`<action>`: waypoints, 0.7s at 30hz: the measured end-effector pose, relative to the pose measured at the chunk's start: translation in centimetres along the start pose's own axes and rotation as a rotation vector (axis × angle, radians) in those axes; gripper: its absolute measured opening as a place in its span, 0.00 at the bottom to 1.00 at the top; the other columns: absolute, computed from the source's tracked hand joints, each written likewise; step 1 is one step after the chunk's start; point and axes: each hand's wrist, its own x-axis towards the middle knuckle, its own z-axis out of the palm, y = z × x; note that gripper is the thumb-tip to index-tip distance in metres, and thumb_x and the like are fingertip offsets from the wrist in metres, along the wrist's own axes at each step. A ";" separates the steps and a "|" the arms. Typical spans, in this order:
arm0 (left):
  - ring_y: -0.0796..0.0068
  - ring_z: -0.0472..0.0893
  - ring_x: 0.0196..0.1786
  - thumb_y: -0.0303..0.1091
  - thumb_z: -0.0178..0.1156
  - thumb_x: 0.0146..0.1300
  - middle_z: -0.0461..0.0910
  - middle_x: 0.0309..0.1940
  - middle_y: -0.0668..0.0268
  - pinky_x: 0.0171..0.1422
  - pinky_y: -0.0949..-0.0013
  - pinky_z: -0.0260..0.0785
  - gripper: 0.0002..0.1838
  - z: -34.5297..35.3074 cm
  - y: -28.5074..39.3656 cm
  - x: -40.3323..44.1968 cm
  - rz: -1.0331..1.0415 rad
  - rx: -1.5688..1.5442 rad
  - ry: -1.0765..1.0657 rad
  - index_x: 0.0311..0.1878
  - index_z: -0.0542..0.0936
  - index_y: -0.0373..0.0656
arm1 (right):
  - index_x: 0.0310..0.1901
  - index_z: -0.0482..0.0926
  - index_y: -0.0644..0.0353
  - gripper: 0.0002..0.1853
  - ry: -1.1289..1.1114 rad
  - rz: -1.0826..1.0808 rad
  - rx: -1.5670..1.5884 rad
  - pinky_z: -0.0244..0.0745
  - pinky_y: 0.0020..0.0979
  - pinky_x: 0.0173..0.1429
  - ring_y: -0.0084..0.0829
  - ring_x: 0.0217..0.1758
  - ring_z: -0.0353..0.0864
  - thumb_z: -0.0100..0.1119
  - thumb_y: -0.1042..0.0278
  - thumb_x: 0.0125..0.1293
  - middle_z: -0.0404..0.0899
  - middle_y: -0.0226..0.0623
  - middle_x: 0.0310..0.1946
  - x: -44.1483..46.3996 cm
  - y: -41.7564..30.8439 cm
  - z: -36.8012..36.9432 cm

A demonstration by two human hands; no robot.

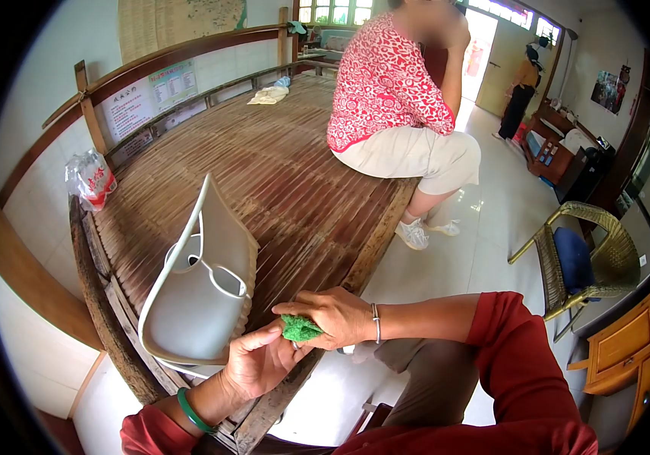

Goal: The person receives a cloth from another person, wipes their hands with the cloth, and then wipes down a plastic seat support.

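While the right hand (336, 317) grips the green bundle (300, 327) right of the white basket (192, 318), its longer side towards that basket, the left hand (260, 362) lies palm up, nearer the basket; whether it grips, I cannot tell.

1. Bed (294, 152): slatted top, brown, worn, with wooden edge poles.
2. Near end of bed: one pale basket (188, 326) with cut-out holes.
3. Left edge: one clear plastic bag (91, 180), red print.
4. Far part: one cream cloth (269, 95), lying crumpled.
5. Right edge: one person (389, 91), seated.
6. Floor (484, 250): pale, glossy; one woven chair (609, 220) stands there.
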 end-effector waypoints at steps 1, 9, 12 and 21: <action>0.67 0.70 0.65 0.46 0.65 0.52 0.75 0.59 0.61 0.76 0.61 0.51 0.37 0.0 0.0 0.0 -0.001 0.003 0.002 0.63 0.67 0.39 | 0.61 0.72 0.57 0.32 -0.004 0.003 -0.001 0.81 0.38 0.40 0.44 0.38 0.84 0.69 0.57 0.54 0.78 0.42 0.39 0.0 0.1 0.1; 0.67 0.71 0.64 0.47 0.66 0.52 0.75 0.59 0.61 0.76 0.61 0.52 0.37 0.3 0.1 0.1 -0.005 0.015 0.014 0.63 0.68 0.39 | 0.63 0.72 0.55 0.33 -0.005 0.010 -0.006 0.81 0.38 0.41 0.43 0.40 0.83 0.70 0.57 0.55 0.78 0.40 0.41 -0.1 0.2 0.3; 0.67 0.71 0.64 0.47 0.66 0.52 0.75 0.59 0.61 0.76 0.61 0.52 0.37 0.5 0.1 0.1 -0.003 0.023 0.015 0.63 0.68 0.39 | 0.60 0.73 0.58 0.31 -0.009 0.011 0.005 0.81 0.40 0.41 0.46 0.39 0.84 0.69 0.57 0.55 0.79 0.44 0.40 0.0 0.1 0.1; 0.70 0.70 0.64 0.43 0.64 0.57 0.75 0.58 0.65 0.75 0.62 0.52 0.30 0.3 0.4 0.1 -0.022 -0.013 -0.047 0.61 0.70 0.42 | 0.60 0.74 0.57 0.31 -0.022 0.017 0.029 0.81 0.40 0.41 0.46 0.40 0.84 0.68 0.57 0.55 0.79 0.44 0.40 0.0 0.1 -0.1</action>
